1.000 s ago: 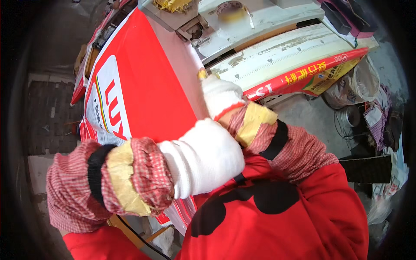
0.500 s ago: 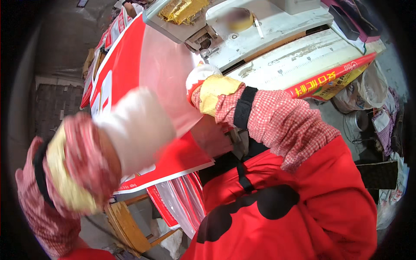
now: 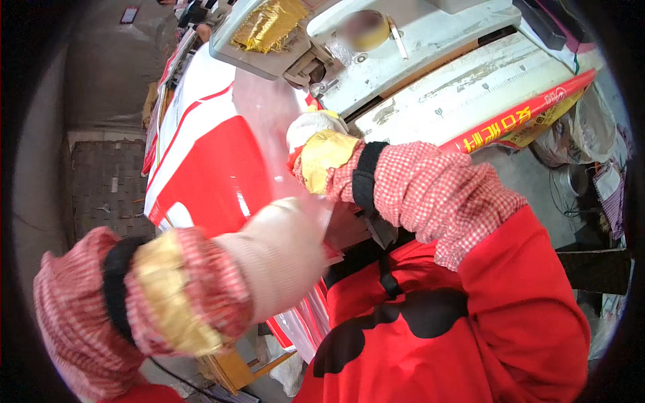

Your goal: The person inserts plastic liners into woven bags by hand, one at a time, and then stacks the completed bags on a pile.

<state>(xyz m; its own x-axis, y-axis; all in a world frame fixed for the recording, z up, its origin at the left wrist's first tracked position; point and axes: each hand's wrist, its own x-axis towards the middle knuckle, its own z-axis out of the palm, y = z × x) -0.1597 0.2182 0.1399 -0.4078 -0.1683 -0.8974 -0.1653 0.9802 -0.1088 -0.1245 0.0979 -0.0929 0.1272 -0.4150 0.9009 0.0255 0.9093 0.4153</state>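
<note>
Now, hard to see: the left hand is blurry, so I cannot tell if it is open or closed.
Cut off: the red and white bag runs under the machine and behind the left hand.
Right hand: in a white glove, closed on the top edge of the bag, right by the machine.
Left hand: in a white glove, over the bag's lower edge, close to the red apron.
Bag: flat and shiny, between both hands.
Sleeves: red checked cloth covers both arms.
</note>
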